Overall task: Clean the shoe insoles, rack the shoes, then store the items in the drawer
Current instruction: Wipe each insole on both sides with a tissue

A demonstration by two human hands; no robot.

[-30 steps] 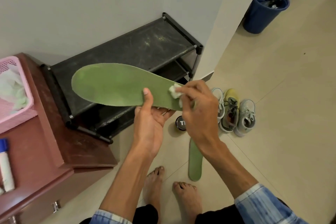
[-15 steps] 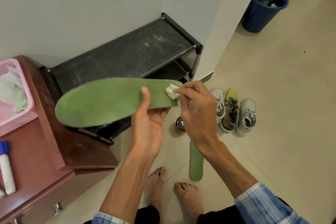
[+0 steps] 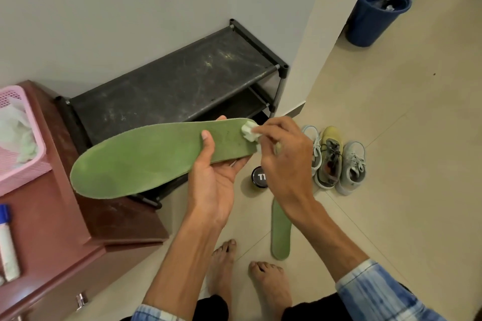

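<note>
Left hand (image 3: 216,177) grips the green insole (image 3: 146,159) close to its narrower end: palm and fingers underneath, thumb pressed flat on the top face, one fingertip poking up over the far edge. Most of the insole runs out to the left of the grip, unsupported, wide end lower in frame and in front of the corner of the drawer cabinet (image 3: 65,216). Top face is turned up to the camera

Right hand (image 3: 284,161) pinches a white wad (image 3: 249,131) in curled fingertips, knuckles up. Wad touches the insole's top face right at the narrow end, by the far edge, just right of the left thumb and not touching it

Second insole (image 3: 280,232), same green, lies flat on the tiled floor (image 3: 391,190) below the right wrist, beside the bare feet (image 3: 224,263). Three shoes (image 3: 330,156) sit side by side on the floor right of the right hand, partly hidden by it. Small round black tin (image 3: 259,177) on the floor between the two hands, white lettering cut off by the hand

Black shoe rack (image 3: 177,81) stands against the wall behind the insole, top shelf bare and scuffed. Pink basket (image 3: 39,138) with pale crumpled material sits on the cabinet top at far left, white bottle (image 3: 6,242) with blue cap lying nearer the camera. Blue bin (image 3: 375,15) at top right, well apart
</note>
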